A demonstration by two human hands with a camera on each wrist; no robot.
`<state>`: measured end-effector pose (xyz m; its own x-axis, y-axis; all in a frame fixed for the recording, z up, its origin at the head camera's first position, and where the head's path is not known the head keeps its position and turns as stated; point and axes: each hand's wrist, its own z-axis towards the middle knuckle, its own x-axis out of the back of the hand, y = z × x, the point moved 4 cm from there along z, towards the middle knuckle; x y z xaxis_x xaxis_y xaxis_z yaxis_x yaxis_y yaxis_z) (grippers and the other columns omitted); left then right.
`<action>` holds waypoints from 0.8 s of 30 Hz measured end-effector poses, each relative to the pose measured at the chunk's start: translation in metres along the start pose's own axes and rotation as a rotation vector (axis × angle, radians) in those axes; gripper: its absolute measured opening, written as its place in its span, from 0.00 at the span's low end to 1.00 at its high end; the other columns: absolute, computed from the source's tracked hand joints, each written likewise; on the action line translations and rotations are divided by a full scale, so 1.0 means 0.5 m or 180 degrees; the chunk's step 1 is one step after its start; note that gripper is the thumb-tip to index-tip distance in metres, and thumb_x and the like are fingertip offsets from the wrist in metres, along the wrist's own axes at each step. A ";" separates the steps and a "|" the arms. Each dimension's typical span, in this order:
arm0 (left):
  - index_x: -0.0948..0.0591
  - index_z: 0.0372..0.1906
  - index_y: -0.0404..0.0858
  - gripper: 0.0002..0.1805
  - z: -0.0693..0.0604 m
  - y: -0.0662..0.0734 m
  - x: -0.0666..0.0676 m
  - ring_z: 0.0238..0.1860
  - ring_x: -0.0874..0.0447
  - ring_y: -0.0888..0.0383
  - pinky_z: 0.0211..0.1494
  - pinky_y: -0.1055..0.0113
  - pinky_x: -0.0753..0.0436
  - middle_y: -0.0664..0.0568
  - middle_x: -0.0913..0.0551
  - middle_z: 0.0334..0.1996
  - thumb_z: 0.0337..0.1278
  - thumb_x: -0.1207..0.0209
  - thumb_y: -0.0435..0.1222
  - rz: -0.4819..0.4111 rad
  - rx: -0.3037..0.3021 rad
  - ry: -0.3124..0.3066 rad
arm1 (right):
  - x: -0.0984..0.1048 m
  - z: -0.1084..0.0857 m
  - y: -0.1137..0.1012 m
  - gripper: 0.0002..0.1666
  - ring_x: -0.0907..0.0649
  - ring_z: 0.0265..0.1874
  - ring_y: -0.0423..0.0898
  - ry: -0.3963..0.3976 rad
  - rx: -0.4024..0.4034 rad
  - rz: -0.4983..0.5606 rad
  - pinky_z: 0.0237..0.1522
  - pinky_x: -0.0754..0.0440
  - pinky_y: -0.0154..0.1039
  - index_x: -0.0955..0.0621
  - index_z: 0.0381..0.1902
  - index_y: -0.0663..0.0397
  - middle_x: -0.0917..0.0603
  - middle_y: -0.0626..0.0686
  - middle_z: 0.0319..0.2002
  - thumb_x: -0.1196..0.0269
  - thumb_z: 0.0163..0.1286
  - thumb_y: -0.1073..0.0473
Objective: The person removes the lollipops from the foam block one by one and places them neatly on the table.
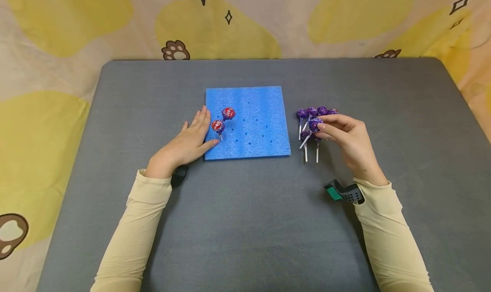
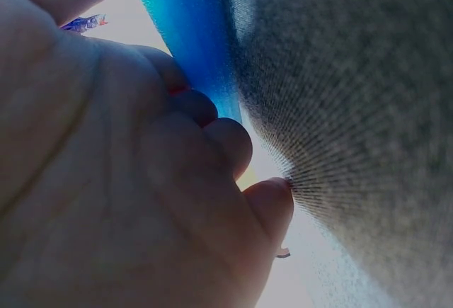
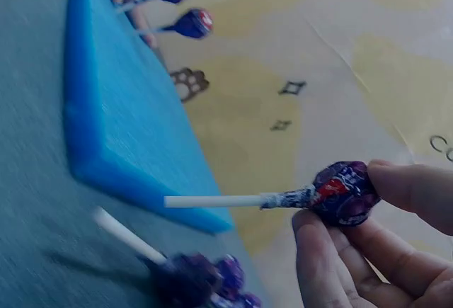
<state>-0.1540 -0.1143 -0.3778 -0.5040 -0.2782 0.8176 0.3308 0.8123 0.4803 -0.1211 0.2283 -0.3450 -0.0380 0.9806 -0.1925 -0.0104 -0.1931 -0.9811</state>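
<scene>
My right hand (image 1: 345,136) pinches a purple-wrapped lollipop (image 3: 347,193) by its candy head, the white stick pointing away to the left in the right wrist view. Below it lie several more purple lollipops (image 1: 301,114) in a loose pile on the table. A blue foam block (image 1: 253,125) with small holes lies flat left of the pile. Two lollipops with red and purple wrappers, one nearer (image 1: 217,126) and one farther (image 1: 228,113), stand stick-down in its left part. My left hand (image 1: 188,140) rests along the block's left edge, fingers extended, thumb by the front-left corner.
A grey table (image 1: 245,224) with rounded far corners lies under everything. Behind and beside it hangs a cream and yellow patterned cloth (image 1: 218,27). Each wrist wears a dark device; the right one (image 1: 345,192) shows a green patch.
</scene>
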 end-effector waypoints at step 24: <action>0.67 0.72 0.31 0.43 0.003 -0.003 -0.003 0.73 0.76 0.48 0.69 0.42 0.66 0.44 0.75 0.73 0.71 0.58 0.50 0.0018 0.0003 0.0012 | 0.103 0.012 0.021 0.07 0.15 0.26 0.43 0.0059 -0.0606 -0.0257 0.33 0.18 0.33 0.14 0.32 0.59 0.14 0.50 0.30 0.38 0.64 0.70</action>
<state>-0.1548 -0.1144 -0.3798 -0.4991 -0.2757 0.8215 0.3329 0.8143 0.4755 -0.1293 0.2768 -0.3652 -0.0263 0.9934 -0.1118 0.1765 -0.1055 -0.9786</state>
